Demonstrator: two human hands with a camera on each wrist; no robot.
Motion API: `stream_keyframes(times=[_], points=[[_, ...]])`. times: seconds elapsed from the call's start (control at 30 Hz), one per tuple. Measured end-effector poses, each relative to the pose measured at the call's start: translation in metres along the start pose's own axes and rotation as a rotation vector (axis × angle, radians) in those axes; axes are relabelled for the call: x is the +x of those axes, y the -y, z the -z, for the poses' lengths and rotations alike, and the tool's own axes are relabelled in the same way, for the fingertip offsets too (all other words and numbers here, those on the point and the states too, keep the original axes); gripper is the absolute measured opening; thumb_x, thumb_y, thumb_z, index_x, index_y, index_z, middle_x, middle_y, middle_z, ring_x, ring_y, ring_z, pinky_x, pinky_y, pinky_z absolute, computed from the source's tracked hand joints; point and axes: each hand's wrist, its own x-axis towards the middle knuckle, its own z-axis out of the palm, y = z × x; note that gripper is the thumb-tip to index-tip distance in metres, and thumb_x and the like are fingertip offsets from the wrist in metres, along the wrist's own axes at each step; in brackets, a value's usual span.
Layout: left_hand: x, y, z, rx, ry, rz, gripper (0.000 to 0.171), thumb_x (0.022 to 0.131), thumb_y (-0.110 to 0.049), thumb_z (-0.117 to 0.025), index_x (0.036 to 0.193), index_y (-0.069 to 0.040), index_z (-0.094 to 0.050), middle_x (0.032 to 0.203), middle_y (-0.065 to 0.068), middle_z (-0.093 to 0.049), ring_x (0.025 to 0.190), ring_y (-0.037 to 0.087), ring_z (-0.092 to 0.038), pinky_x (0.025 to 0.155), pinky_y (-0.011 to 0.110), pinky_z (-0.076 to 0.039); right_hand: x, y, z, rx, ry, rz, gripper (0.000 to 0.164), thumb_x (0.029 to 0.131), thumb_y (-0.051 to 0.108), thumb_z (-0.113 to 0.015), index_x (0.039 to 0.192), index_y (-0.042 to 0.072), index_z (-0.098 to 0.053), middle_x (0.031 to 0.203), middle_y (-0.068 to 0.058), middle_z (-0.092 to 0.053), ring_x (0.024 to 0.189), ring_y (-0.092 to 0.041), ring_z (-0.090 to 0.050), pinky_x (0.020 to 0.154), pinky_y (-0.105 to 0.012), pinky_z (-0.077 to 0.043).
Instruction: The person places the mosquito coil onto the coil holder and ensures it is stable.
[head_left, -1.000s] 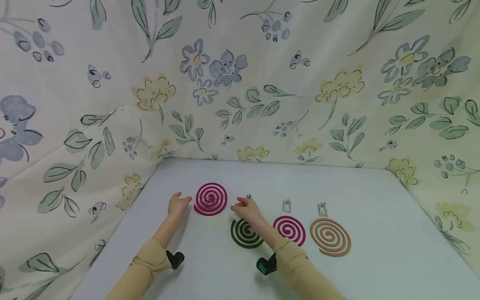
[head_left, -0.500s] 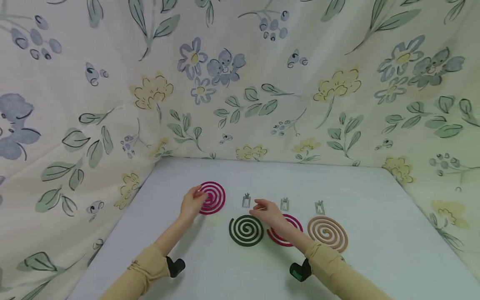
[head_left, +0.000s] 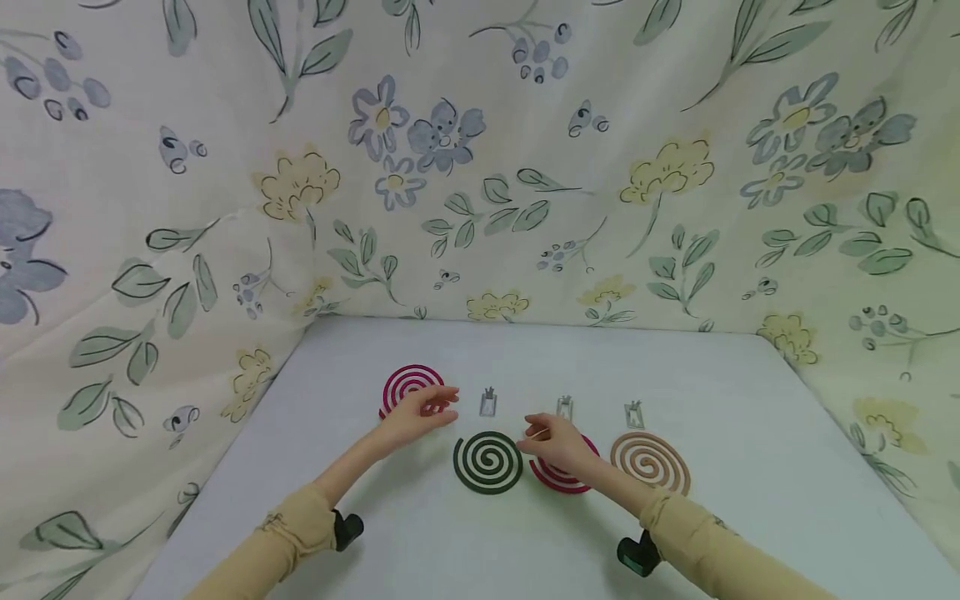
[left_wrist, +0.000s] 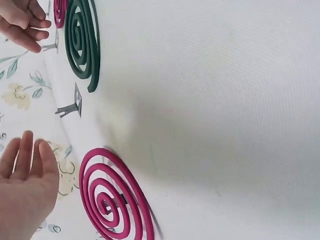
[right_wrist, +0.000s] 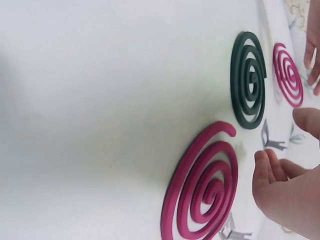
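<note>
A pink mosquito coil (head_left: 392, 383) at the left sits on a small metal stand (left_wrist: 121, 200), seen through its rings. My left hand (head_left: 411, 414) overlaps that coil's near right side in the head view, fingers extended and holding nothing. My right hand (head_left: 561, 446) hovers over a second pink coil (right_wrist: 192, 200) and partly covers it; its fingers are loosely bent with nothing between them. Between the hands lies a dark green coil (head_left: 488, 462). To the right is a tan coil (head_left: 651, 461).
Three small metal stands stand in a row behind the coils: the left one (head_left: 488, 403), the middle one (head_left: 565, 407) and the right one (head_left: 634, 414). Everything rests on a white table (head_left: 420, 542). A floral cloth (head_left: 480, 150) hangs behind and along the sides.
My left hand touched the left pink coil half a second ago and has since moved right, off its centre. The right hand has moved right, from above the green coil to the second pink coil.
</note>
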Motion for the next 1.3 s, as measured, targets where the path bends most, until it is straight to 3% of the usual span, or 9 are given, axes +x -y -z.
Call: stream_keyframes(times=[0.17, 0.37, 0.57, 0.83, 0.97, 1.3], points=[[0.003, 0.011, -0.004, 0.029, 0.192, -0.087, 0.052, 0.088, -0.023, -0.067, 0.133, -0.002, -0.051, 0.128, 0.020, -0.057, 0.120, 0.038, -0.050, 0.100, 0.053, -0.042, -0.002, -0.009, 0.000, -0.089, 0.043, 0.114, 0.050, 0.081, 0.016, -0.072, 0.121, -0.010, -0.057, 0.101, -0.017, -0.065, 0.092, -0.028, -0.062, 0.080, -0.035, -0.053], [0.005, 0.025, -0.014, 0.099, 0.300, -0.081, 0.060, 0.082, -0.023, -0.074, 0.133, -0.003, -0.051, 0.129, 0.012, -0.057, 0.120, 0.032, -0.049, 0.102, 0.051, -0.040, -0.004, -0.014, -0.006, -0.180, 0.065, 0.176, 0.054, 0.078, 0.019, -0.075, 0.120, -0.009, -0.057, 0.099, -0.013, -0.062, 0.084, -0.018, -0.055, 0.070, -0.022, -0.046], [0.006, 0.030, -0.023, 0.159, 0.322, -0.054, 0.064, 0.077, -0.021, -0.079, 0.133, -0.006, -0.052, 0.128, 0.007, -0.057, 0.119, 0.027, -0.050, 0.104, 0.048, -0.040, -0.003, -0.017, -0.013, -0.251, 0.079, 0.205, 0.059, 0.073, 0.021, -0.079, 0.119, -0.010, -0.057, 0.096, -0.010, -0.060, 0.084, -0.017, -0.052, 0.072, -0.025, -0.047], [0.003, 0.037, -0.025, 0.236, 0.310, -0.142, 0.068, 0.071, -0.017, -0.083, 0.130, -0.006, -0.054, 0.124, 0.005, -0.059, 0.115, 0.023, -0.052, 0.102, 0.044, -0.042, 0.000, -0.024, -0.020, -0.340, 0.056, 0.266, 0.059, 0.069, 0.021, -0.082, 0.116, -0.009, -0.060, 0.095, -0.009, -0.057, 0.085, -0.016, -0.051, 0.074, -0.028, -0.048], [0.003, 0.040, -0.026, 0.244, 0.311, -0.154, 0.068, 0.071, -0.018, -0.083, 0.131, -0.008, -0.054, 0.122, 0.003, -0.057, 0.116, 0.020, -0.050, 0.103, 0.041, -0.040, -0.001, -0.023, -0.022, -0.395, 0.058, 0.296, 0.059, 0.068, 0.020, -0.084, 0.115, -0.008, -0.060, 0.097, -0.009, -0.055, 0.090, -0.018, -0.052, 0.078, -0.031, -0.049], [0.005, 0.043, -0.027, 0.235, 0.308, -0.132, 0.068, 0.070, -0.021, -0.084, 0.131, -0.009, -0.055, 0.118, 0.000, -0.053, 0.114, 0.017, -0.048, 0.105, 0.039, -0.039, -0.008, -0.010, -0.021, -0.417, 0.078, 0.259, 0.058, 0.068, 0.018, -0.084, 0.114, -0.009, -0.061, 0.101, -0.010, -0.054, 0.092, -0.018, -0.050, 0.079, -0.033, -0.049]])
